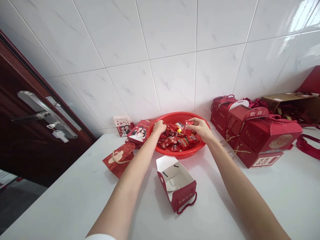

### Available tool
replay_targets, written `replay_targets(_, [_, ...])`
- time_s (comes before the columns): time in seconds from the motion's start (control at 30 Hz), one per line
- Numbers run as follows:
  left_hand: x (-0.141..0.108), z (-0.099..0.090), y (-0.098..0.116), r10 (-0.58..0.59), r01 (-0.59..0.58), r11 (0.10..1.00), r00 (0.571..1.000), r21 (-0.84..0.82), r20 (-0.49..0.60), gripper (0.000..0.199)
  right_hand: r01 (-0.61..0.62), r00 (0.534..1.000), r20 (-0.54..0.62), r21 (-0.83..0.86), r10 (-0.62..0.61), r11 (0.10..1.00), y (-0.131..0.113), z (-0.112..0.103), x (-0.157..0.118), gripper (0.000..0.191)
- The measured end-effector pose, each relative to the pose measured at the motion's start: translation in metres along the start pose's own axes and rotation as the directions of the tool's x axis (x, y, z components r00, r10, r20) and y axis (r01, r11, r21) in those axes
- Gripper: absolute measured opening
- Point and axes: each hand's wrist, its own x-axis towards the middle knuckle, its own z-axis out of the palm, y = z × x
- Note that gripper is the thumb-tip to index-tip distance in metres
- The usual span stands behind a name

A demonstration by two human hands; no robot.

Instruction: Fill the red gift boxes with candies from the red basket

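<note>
A red plastic basket (175, 154) holds a heap of red-wrapped candies (172, 141), with a small yellow piece (179, 130) among them. My left hand (159, 127) reaches in at the left side, fingers curled together; what they hold, if anything, is hidden. At the right side, my right hand (200, 128) pinches a shiny red candy packet (189, 123) above the heap. Nearer to me, between my forearms, stands an open gift box (183, 195), red outside and white inside, with a red cord handle. Its inside shows only bare white card.
Left of the basket are a red bag with rope handle (117, 160), a red box with a printed couple (140, 133) and a small carton (123, 125). Closed red gift boxes (270, 133) are stacked right, beside a cardboard box (285, 96) and ribbon (307, 146). A tiled wall (172, 76) rises behind.
</note>
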Motion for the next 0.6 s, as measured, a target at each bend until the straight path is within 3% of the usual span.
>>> replay_targets(0.2, [0.0030, 0.0071, -0.0023, 0.048, -0.025, 0.996, 0.965, -0.089, 0.258, 0.024, 0.001, 0.999, 0.043, 0.030, -0.002, 1.000, 0.0006, -0.0005, 0.0002, 0.030])
replay_targets(0.37, [-0.0011, 0.0047, 0.0008, 0.103, -0.013, 0.979, 0.890, -0.202, 0.444, 0.027, -0.016, 0.998, 0.061, 0.070, 0.012, 0.997, 0.0010, -0.0005, 0.0006, 0.032])
replay_targets(0.5, [-0.0039, 0.0030, 0.0045, 0.210, -0.068, 0.952, 0.854, -0.297, 0.476, 0.032, -0.004, 0.999, 0.039, 0.086, 0.000, 0.996, 0.0018, -0.0001, 0.0010, 0.037])
replay_targets(0.6, [-0.0042, 0.0038, 0.0069, 0.278, -0.111, 0.920, 0.861, -0.375, 0.426, 0.032, -0.005, 0.999, 0.041, 0.087, 0.002, 0.996, 0.0029, 0.0000, 0.0015, 0.039])
